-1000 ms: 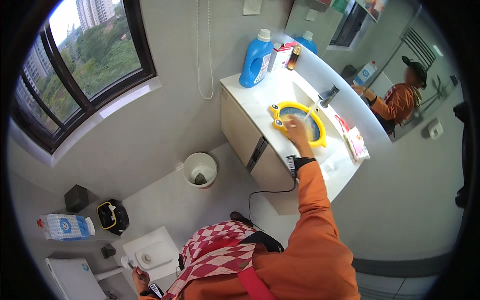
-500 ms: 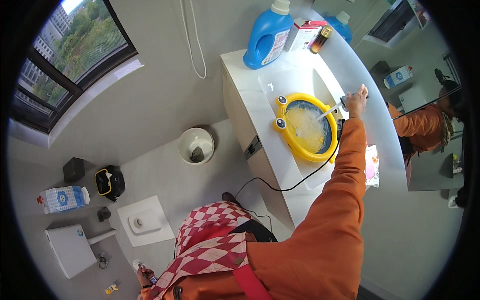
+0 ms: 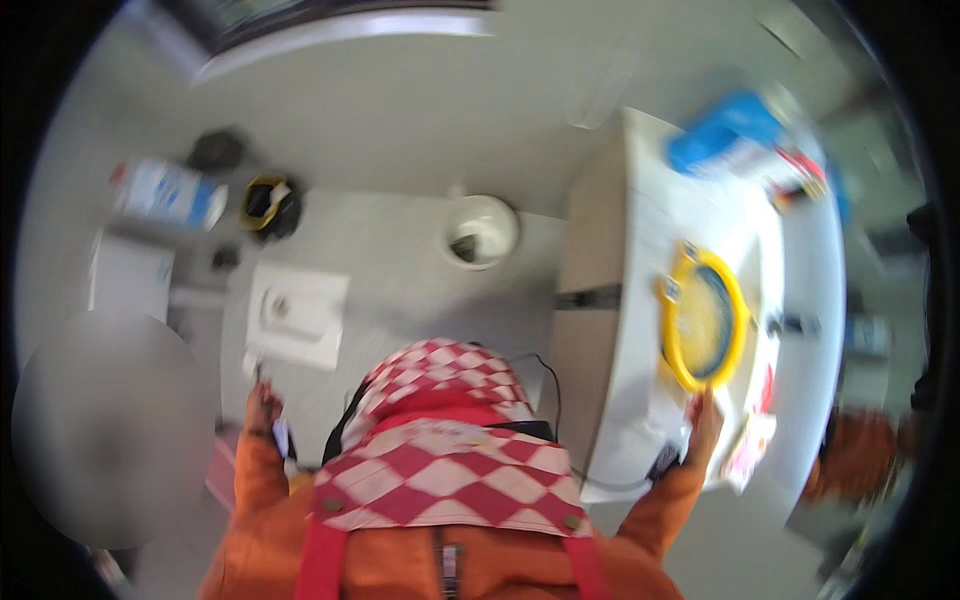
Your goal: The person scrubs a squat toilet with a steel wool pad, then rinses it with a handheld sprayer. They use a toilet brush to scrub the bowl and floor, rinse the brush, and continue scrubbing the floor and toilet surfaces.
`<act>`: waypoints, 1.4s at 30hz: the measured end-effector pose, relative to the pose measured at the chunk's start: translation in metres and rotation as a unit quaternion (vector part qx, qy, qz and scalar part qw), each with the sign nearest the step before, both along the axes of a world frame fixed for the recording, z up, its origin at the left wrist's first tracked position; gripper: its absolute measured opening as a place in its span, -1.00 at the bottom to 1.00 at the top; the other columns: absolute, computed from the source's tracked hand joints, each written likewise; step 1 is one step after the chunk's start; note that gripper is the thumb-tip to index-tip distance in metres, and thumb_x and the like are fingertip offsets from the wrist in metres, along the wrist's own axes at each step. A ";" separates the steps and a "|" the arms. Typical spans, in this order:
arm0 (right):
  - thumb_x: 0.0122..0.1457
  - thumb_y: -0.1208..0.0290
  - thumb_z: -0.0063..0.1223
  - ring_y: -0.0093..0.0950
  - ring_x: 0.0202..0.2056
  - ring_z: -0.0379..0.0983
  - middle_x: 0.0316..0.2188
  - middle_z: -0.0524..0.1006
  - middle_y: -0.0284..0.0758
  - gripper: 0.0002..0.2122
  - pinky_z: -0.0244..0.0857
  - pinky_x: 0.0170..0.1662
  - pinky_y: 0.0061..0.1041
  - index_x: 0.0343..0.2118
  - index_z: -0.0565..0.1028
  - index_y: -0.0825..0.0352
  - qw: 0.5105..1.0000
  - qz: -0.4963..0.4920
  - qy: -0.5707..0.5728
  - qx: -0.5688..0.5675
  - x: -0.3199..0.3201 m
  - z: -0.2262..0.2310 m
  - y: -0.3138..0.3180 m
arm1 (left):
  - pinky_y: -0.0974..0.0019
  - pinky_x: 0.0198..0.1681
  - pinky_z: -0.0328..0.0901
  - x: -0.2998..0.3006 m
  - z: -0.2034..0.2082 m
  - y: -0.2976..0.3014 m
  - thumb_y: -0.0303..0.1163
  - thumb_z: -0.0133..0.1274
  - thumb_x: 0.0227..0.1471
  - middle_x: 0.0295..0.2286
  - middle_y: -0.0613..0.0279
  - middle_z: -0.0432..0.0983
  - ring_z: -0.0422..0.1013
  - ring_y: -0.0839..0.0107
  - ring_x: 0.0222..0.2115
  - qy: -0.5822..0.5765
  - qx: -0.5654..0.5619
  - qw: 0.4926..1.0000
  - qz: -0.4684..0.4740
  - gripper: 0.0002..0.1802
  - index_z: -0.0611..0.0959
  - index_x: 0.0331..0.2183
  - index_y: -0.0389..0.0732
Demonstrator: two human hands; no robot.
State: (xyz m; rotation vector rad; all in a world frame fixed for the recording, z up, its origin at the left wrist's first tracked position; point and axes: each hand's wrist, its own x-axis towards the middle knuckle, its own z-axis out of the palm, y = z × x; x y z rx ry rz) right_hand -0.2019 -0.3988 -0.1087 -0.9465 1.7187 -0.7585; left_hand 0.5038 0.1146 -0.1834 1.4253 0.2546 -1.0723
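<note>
My right hand [image 3: 704, 428] reaches to the near rim of a yellow basin [image 3: 741, 340] with two frog-like eyes, its fingers closed at the rim, though motion smears them. Bubbly, yellowish water [image 3: 703, 315] fills the basin, which sits at the white washbasin in the counter. Low on the left, my left hand [image 3: 262, 408] is closed round the thin handle of a small thing with a white head [image 3: 251, 362]; blur hides its exact kind. The tap [image 3: 793, 324] stands right of the basin, with no hand on it.
A blue detergent bottle [image 3: 725, 130] stands at the counter's far end, a soft pack [image 3: 748, 452] at the near right. On the floor are a white bucket [image 3: 490, 220] with something dark inside, a squat toilet [image 3: 290, 315] and a black bin [image 3: 284, 215]. A blurred grey patch covers the left edge.
My right hand has left the tap and come to the basin's near rim. The running stream no longer shows. The view has swung left, and my left hand appears farther forward.
</note>
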 end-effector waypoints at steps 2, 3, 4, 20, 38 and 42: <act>0.09 0.12 -0.04 -0.45 -0.34 0.40 -0.37 0.43 -0.27 -0.61 0.32 -0.31 -0.61 -0.20 0.31 0.39 0.972 -0.109 -0.169 0.123 0.005 -0.017 0.023 | 0.49 -0.68 0.04 -0.010 -0.002 -0.004 -0.15 -0.20 0.05 -0.82 0.54 0.10 0.05 0.59 -0.79 -0.039 0.017 0.997 0.064 -0.72 0.36 -0.62 0.00; 0.10 0.17 -0.04 -0.37 -0.20 0.34 -0.27 0.38 -0.19 -0.56 0.29 -0.14 -0.53 -0.10 0.23 0.42 0.954 -0.139 -0.253 0.076 0.008 -0.026 0.025 | 0.50 -0.68 0.04 -0.014 0.004 -0.006 -0.14 -0.19 0.04 -0.80 0.52 0.12 0.05 0.58 -0.79 -0.057 0.035 0.995 0.076 -0.71 0.37 -0.63 -0.02; 0.07 0.29 0.04 -0.38 -0.18 0.35 -0.22 0.33 -0.16 -0.44 0.30 -0.13 -0.55 0.02 0.08 0.48 0.982 0.000 -0.189 -0.016 0.006 -0.038 0.022 | 0.52 -0.66 0.08 -0.021 0.003 -0.010 -0.19 -0.15 0.02 -0.78 0.51 0.14 0.10 0.60 -0.77 -0.034 0.003 0.990 0.140 -0.75 0.37 -0.62 -0.05; -0.18 0.82 -0.21 -0.21 -0.27 0.41 -0.31 0.35 -0.04 -0.69 0.31 -0.16 -0.51 -0.28 0.23 0.54 0.973 0.047 -0.214 -0.073 -0.035 -0.079 -0.045 | 0.46 -0.64 0.12 -0.144 -0.018 0.045 -0.33 -0.15 0.00 -0.79 0.50 0.19 0.15 0.61 -0.78 0.124 0.142 0.893 0.409 -0.82 0.35 -0.60 -0.07; -0.06 0.68 -0.13 -0.57 -0.47 0.30 -0.49 0.34 -0.40 -0.84 0.21 -0.43 -0.72 -0.39 0.32 0.32 0.976 0.013 -0.140 -0.167 -0.077 -0.010 0.017 | 0.54 -0.70 0.12 -0.094 -0.083 0.016 -0.24 -0.08 0.03 -0.78 0.60 0.18 0.19 0.71 -0.77 0.125 0.035 0.969 0.209 -0.82 0.41 -0.54 -0.06; -0.12 0.69 0.01 -0.55 -0.44 0.29 -0.47 0.33 -0.39 -0.70 0.22 -0.36 -0.63 -0.27 0.33 0.30 0.940 0.172 0.160 -0.247 -0.087 0.034 0.053 | 0.55 -0.69 0.06 -0.103 -0.081 -0.021 -0.22 -0.13 0.04 -0.79 0.57 0.08 0.10 0.68 -0.78 0.071 -0.015 0.987 0.146 -0.82 0.38 -0.56 0.00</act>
